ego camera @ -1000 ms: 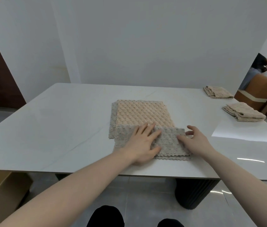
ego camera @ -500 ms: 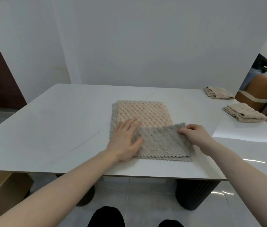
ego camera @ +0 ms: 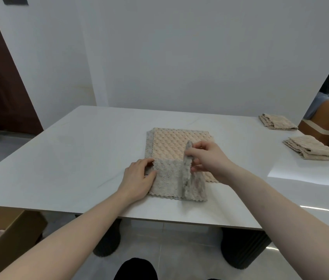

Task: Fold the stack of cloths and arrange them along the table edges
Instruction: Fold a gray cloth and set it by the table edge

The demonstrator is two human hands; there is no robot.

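A grey cloth (ego camera: 167,178), already folded into a strip, is laid across the near end of the cloth stack (ego camera: 176,143) on the white table (ego camera: 78,150). The right end of the strip is pinched between thumb and curled fingers of the right hand (ego camera: 208,158) and is raised upright, so that a vertical flap stands just left of those fingers. The left end of the strip is pinned to the table by the left hand (ego camera: 139,178); its thumb is laid on top of the cloth and the cloth edge is gripped between thumb and fingers, which are bent at a narrow spacing. The uppermost cloth of the stack, peach in colour with a scaled texture, is exposed beyond the fingertips of both hands.

Two folded cloths are seen well to the right of the right hand, along the table's right edge: a far folded cloth (ego camera: 276,121) near the far corner and a near folded cloth (ego camera: 311,147) closer to the person. A cardboard box (ego camera: 4,245) is seen on the floor below and to the left of the left forearm.
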